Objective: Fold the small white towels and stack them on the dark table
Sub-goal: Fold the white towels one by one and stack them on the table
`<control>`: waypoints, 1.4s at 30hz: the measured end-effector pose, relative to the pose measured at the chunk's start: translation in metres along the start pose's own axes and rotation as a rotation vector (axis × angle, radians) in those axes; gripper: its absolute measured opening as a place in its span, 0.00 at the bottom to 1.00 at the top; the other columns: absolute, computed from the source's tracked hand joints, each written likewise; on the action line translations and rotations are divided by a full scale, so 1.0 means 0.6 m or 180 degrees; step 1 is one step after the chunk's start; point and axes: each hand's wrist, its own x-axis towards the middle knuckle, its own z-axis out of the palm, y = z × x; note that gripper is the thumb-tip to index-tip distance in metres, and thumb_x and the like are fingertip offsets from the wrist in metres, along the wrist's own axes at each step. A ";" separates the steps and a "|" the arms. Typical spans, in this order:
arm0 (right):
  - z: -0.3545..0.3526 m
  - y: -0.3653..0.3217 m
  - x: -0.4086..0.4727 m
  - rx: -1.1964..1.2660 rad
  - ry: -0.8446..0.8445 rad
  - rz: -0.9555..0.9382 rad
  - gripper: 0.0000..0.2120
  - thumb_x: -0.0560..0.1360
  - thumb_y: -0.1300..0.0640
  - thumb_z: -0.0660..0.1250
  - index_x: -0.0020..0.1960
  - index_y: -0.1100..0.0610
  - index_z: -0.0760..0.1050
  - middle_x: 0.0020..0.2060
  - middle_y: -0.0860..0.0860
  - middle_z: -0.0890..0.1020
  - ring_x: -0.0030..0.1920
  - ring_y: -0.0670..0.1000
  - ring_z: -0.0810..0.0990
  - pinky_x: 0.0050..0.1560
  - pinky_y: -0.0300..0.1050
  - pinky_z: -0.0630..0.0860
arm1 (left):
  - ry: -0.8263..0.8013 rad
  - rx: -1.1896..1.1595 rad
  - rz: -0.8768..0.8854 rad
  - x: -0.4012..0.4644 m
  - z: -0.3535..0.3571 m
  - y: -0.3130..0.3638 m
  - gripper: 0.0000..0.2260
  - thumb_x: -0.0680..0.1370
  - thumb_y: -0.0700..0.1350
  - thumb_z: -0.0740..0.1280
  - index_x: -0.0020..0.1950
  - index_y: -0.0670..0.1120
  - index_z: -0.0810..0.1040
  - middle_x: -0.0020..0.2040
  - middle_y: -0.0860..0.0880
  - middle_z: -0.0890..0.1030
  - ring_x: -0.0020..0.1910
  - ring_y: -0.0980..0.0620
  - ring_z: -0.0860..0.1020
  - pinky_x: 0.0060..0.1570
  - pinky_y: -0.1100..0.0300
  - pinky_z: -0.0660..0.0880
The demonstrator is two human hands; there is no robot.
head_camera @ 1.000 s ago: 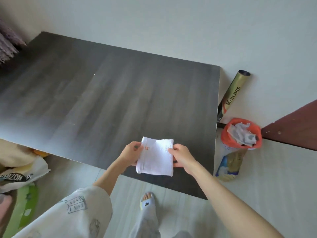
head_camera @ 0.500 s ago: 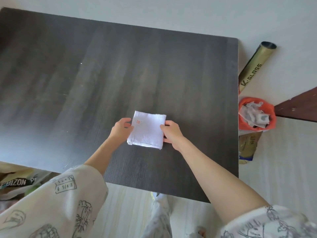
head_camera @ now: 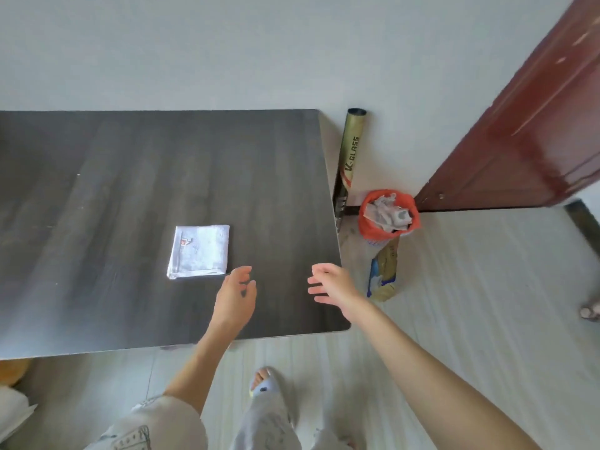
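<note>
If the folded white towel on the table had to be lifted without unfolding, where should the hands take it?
Probably pinch the folded towel at its left and right edges together, coming from the near side. It lies flat and square, layers showing at the near-left corner, so gripping both sides keeps them together.

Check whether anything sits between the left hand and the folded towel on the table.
Nothing visible does. Only bare dark table lies between the left hand and the folded towel, which sits up-left of its fingertips.

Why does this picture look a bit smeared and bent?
Head view: motion blur softens both hands, left hand and right hand; the wide lens bows the dark table edges and tilts the door; soft daylight sheen streaks the tabletop around the folded towel.
</note>
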 end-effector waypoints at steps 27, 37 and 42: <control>-1.027 0.672 -0.669 0.2284 0.3837 0.0072 0.08 0.79 0.56 0.60 0.56 0.57 0.74 0.43 0.52 0.81 0.43 0.51 0.79 0.45 0.44 0.74 | -0.3781 0.1232 0.3139 -0.688 1.094 0.597 0.09 0.80 0.43 0.60 0.58 0.46 0.76 0.50 0.51 0.78 0.47 0.54 0.77 0.46 0.67 0.68; -1.334 0.808 -0.819 0.2593 0.4599 0.0297 0.08 0.79 0.57 0.59 0.57 0.55 0.74 0.44 0.50 0.81 0.44 0.50 0.80 0.48 0.45 0.77 | -0.4645 0.1531 0.3543 -0.920 1.421 0.793 0.10 0.81 0.44 0.58 0.58 0.47 0.75 0.55 0.49 0.78 0.50 0.53 0.76 0.49 0.63 0.70; -1.481 0.879 -0.826 0.2743 0.4563 0.0362 0.09 0.79 0.58 0.59 0.57 0.56 0.74 0.44 0.51 0.81 0.44 0.51 0.80 0.45 0.43 0.77 | -0.4725 0.1849 0.3609 -0.972 1.565 0.840 0.12 0.81 0.43 0.58 0.61 0.44 0.75 0.60 0.46 0.77 0.58 0.49 0.76 0.51 0.64 0.68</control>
